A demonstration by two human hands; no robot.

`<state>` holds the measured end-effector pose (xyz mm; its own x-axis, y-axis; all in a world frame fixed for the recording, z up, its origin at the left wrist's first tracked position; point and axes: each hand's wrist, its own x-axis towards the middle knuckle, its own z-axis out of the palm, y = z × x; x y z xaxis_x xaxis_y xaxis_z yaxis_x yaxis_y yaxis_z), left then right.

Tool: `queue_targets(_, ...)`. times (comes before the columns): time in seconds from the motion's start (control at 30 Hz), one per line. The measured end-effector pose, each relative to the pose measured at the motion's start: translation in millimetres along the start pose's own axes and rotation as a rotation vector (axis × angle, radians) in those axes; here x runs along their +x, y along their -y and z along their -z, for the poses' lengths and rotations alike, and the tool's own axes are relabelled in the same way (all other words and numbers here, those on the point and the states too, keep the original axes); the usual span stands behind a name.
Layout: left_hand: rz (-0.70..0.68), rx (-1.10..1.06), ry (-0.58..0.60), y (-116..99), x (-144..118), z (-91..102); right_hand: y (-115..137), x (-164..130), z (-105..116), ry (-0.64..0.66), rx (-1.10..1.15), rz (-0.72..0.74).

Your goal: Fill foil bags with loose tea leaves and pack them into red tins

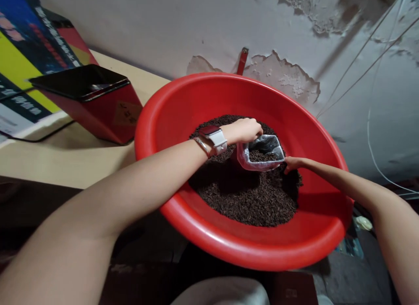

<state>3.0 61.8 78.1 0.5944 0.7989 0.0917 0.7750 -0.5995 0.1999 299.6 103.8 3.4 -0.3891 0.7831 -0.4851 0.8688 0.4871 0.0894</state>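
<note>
Can't see fingertips of bare left hand (247, 129), tucked under curled knuckles; wears white-strapped, dark-faced watch (214, 135) & thin silvery bangle (203, 147) on that wrist. Can only partly see bare right hand (293, 163), w/ some fingers lost in shadow against dark heap. Lose both upper arms at frame edges. Can barely make out lower sides of squarish reddish container with clear plastic liner (258, 166), sunk in shade; can't make out base.

Grasps container w/ L hand closed at far edge of mouth & w/ R thumb and fingers at right corner; can't tell exact finger placement.

Sits inside wide round red plastic tub (229, 248), amid heap of loose dark-brown sliver-like bits (252, 204). Looks crinkled & glossy around mouth, w/ film folded over rim; partly filled w/ similar dark bits, w/ bare film showing above them.

Off to L, see black-rimmed red tin (111, 112) on pale bench top (42, 165), inside mostly unseen. Behind tin, see only part of blue, yellow & white printed box (19, 43), cut off by frame. Can't ID pale rounded shape (222, 292) at bottom edge.
</note>
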Motion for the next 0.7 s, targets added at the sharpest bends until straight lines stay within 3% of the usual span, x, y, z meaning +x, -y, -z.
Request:
queue_targets(0.1, -0.002, -0.089, 0.033, 4.9, 2.5, 2.0, 3.6, -20.5, 27.3, 0.1, 0.171, -0.017)
queue_targets(0.23, 0.156, -0.205, -0.056, 14.1, 2.7, 5.3, 19.2, -46.7, 86.5, -0.086, 0.302, 0.076)
queue_targets(0.37, 0.337, -0.246, -0.229, 23.8, -0.2, 8.9, 54.8, -64.9, 135.2, -0.149, 0.273, 0.183)
queue_targets(0.53, 0.413, -0.28, -0.335, 32.9, -0.2, 9.8, 94.7, -66.8, 163.5, -0.18, 0.125, 0.279)
queue_targets(0.7, 0.396, -0.312, -0.334, 36.7, 1.9, 8.2, 109.5, -68.5, 178.4, -0.158, 0.122, 0.294)
